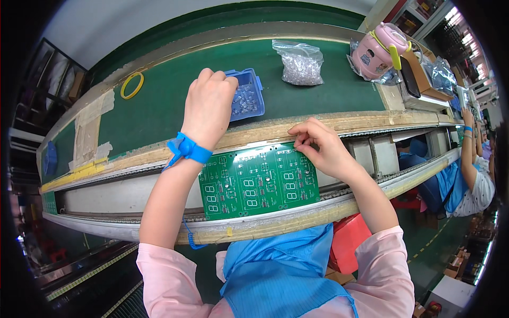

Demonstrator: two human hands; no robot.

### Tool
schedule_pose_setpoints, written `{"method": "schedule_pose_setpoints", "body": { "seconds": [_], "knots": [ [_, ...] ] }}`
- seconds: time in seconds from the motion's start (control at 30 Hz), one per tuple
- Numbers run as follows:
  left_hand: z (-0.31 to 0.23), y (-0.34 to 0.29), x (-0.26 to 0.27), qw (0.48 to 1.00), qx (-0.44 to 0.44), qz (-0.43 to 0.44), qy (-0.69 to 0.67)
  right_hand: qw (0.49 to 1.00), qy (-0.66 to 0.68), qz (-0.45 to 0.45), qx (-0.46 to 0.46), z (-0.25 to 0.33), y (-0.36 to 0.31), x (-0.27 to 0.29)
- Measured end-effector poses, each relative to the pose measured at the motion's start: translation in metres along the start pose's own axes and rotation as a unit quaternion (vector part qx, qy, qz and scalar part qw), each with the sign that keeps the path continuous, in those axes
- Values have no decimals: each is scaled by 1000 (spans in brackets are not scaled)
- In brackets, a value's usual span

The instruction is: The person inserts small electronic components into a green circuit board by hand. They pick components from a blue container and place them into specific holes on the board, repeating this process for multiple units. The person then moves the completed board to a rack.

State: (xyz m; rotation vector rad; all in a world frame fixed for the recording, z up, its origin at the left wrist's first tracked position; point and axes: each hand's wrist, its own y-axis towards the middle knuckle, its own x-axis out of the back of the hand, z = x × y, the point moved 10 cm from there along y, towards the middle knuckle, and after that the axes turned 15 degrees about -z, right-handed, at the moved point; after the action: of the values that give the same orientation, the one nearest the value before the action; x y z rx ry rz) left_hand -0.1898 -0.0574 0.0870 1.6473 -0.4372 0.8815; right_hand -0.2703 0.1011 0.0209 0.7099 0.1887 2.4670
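My left hand [208, 105], with a blue wrist strap [190, 149] on its wrist, is at the left side of a blue plastic tray [260, 98]. Its fingers are curled, and the fingertips are hidden behind the hand. Small clear components [244, 100] lie loose in the tray. Below, a green circuit board [260, 183] with white printed digit outlines rests across the rails of the line. My right hand [322, 148] is over the board's upper right corner, thumb and fingers pinched together. Whatever sits in that pinch is too small to make out.
A clear bag of small parts [302, 66] lies beyond the tray, with a pink jug [379, 53] to its right. A yellow tape ring [131, 86] is at the far left. Wooden strips [350, 122] edge the line. Another person's arm [467, 148] shows at right.
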Motion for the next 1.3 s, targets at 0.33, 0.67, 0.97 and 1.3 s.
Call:
{"method": "schedule_pose_setpoints", "body": {
  "seconds": [0.33,0.67,0.97,1.3],
  "knots": [
    [-62,-32,53,960,71,-48,-268,1000,-17,0,17,4,0,0],
    [-53,-79,0,898,221,19,-379,992,-71,-1,102,27,-6,-13],
    [-48,-86,-11,870,283,59,-400,995,-70,-2,66,21,-5,-9],
    [-42,-99,-32,808,343,78,-472,997,-59,-14,45,14,-6,-7]
  ]
}}
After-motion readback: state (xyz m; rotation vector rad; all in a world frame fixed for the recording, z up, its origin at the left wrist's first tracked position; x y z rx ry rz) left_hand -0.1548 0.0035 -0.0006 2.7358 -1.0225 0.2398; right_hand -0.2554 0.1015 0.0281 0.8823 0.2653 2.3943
